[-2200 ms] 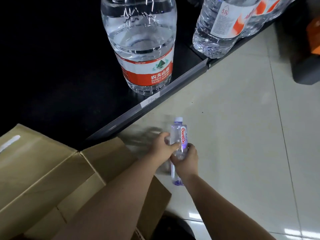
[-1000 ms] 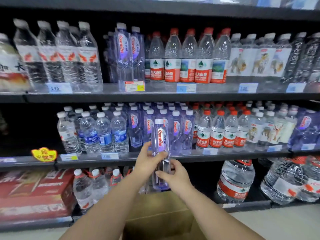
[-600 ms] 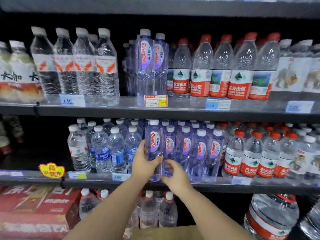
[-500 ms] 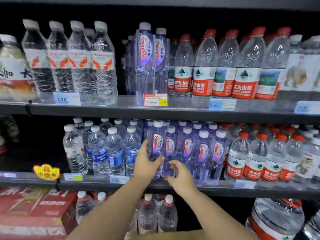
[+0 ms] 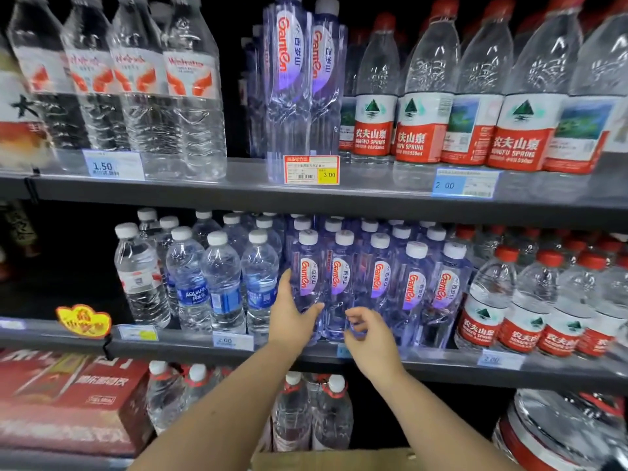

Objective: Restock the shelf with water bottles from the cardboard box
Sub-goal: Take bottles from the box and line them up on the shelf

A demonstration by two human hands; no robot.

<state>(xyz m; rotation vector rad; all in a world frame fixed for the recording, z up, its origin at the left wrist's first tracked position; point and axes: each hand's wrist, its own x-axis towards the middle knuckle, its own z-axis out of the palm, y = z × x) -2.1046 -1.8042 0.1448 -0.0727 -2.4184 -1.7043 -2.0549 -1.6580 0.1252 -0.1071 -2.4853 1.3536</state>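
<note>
1. Far left, below the hands, we see a red carton [image 5: 68,402] on the bottom level.
2. Above it, a yellow tag [image 5: 84,320] sits on the front rim of the middle shelf [image 5: 170,346].
3. Next along that shelf stand clear bottles with blue labels [image 5: 193,290], upright and packed close together.
4. Our left hand [image 5: 292,321] reaches up to the shelf. Its fingers curl round the left side of the purple water bottle [image 5: 307,283] and the thumb lies across the front.
5. That bottle stands upright at the front edge of the middle shelf. It is the leftmost of its front row, just beside the blue-labelled bottles.
6. At the bottom edge, between our forearms, a strip of the cardboard box [image 5: 333,460] shows.
7. Our right hand [image 5: 370,338] hangs in front of the base of the next purple bottle, fingers loosely curled and gripping nothing. We cannot tell whether the fingertips touch it.
8. To the right, the other purple bottles [image 5: 411,287] run in a row, touching side by side.
9. Past them stand red-capped bottles [image 5: 509,307] with red and white labels.
10. Lower right, part of a large clear jug [image 5: 560,433] shows.
</note>
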